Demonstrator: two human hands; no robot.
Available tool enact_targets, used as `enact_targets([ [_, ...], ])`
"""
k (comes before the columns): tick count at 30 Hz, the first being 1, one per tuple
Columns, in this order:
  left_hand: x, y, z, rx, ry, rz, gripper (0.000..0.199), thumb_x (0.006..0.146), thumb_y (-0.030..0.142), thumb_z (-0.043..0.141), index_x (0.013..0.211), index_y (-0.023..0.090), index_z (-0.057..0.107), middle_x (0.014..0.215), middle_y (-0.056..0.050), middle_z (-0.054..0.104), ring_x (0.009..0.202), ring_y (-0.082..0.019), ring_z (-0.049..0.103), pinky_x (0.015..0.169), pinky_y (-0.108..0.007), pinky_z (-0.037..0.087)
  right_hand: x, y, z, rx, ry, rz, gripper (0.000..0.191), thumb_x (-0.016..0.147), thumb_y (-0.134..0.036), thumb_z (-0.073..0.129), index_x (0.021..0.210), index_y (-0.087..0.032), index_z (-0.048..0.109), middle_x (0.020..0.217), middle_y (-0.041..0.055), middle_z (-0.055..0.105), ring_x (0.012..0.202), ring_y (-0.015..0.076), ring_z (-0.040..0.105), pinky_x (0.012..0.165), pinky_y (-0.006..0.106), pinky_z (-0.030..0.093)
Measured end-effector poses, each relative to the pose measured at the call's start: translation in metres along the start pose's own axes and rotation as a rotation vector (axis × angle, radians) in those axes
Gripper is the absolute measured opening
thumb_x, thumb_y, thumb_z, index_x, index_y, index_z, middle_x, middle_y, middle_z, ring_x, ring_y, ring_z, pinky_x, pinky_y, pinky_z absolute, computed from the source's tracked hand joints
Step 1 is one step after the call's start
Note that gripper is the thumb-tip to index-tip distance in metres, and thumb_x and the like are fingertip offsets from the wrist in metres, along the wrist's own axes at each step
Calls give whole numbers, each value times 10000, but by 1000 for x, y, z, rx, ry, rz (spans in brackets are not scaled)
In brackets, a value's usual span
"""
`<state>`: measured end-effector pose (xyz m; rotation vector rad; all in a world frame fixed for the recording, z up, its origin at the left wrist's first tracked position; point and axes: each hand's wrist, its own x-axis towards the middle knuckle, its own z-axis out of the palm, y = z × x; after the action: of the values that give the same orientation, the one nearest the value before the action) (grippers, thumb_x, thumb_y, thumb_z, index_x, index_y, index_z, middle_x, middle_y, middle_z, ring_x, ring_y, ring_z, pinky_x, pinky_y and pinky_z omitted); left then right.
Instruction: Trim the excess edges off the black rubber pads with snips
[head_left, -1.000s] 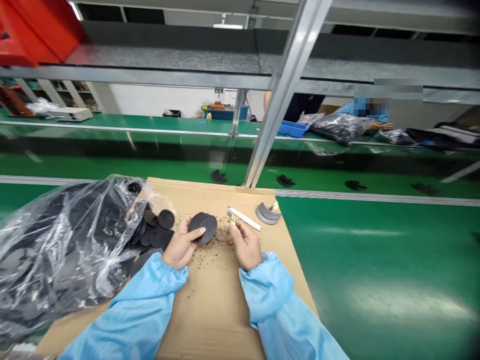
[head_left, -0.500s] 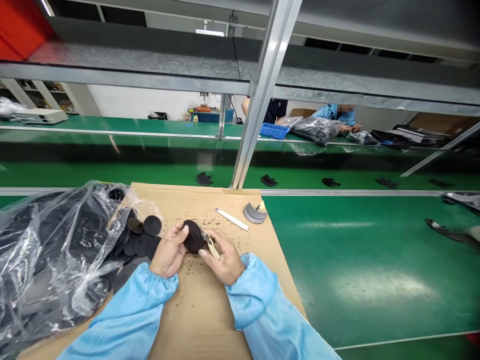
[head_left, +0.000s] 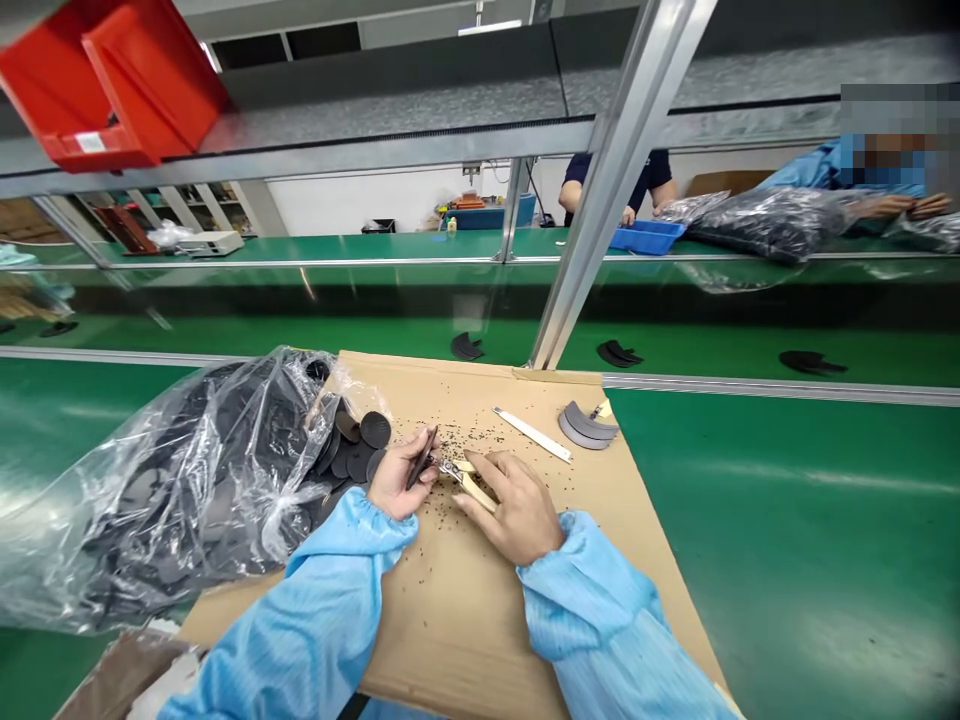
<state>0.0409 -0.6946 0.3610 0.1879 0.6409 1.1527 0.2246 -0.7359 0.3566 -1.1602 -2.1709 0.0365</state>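
Observation:
My left hand (head_left: 397,478) grips a black disc (head_left: 422,458), turned nearly edge-on, above the cardboard sheet (head_left: 450,620). My right hand (head_left: 514,500) is closed on small nippers (head_left: 474,487) with cream handles, their metal jaws pointing at the disc's right side. Whether the jaws touch the disc is too small to tell. Tiny black bits lie scattered on the cardboard around both hands. Left of my left hand, loose black discs (head_left: 375,430) spill out of a clear plastic bag (head_left: 202,480) full of them.
A white strip-like tool (head_left: 532,434) and grey curved parts (head_left: 589,426) lie on the cardboard. A metal post (head_left: 592,240) rises behind it. Black curved parts (head_left: 619,353) sit along the green surface beyond. A red bin (head_left: 142,90) is at upper left; two people are across the bench.
The view has swung left, bringing in the red bin. The disc has turned from facing me to nearly edge-on. The nippers' handles now look wider apart.

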Motion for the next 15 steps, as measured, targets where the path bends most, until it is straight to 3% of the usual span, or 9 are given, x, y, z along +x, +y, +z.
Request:
enact_targets([
  [9, 2, -1, -1, 110, 24, 49, 70, 815, 109, 631, 884, 107, 642, 686, -10, 594, 490, -66, 521, 312, -133, 295, 2, 2, -3, -75, -41, -15, 410, 893, -434, 597, 1199, -162, 604, 933, 91, 608, 842, 236, 583, 766, 352, 465],
  [15, 0, -1, 3, 141, 52, 55, 64, 802, 94, 630, 863, 111, 639, 670, -5, 588, 487, -67, 508, 306, -131, 278, 7, -2, -11, -129, -174, 27, 360, 853, -320, 655, 1192, -207, 615, 930, 68, 620, 847, 224, 585, 787, 333, 452],
])
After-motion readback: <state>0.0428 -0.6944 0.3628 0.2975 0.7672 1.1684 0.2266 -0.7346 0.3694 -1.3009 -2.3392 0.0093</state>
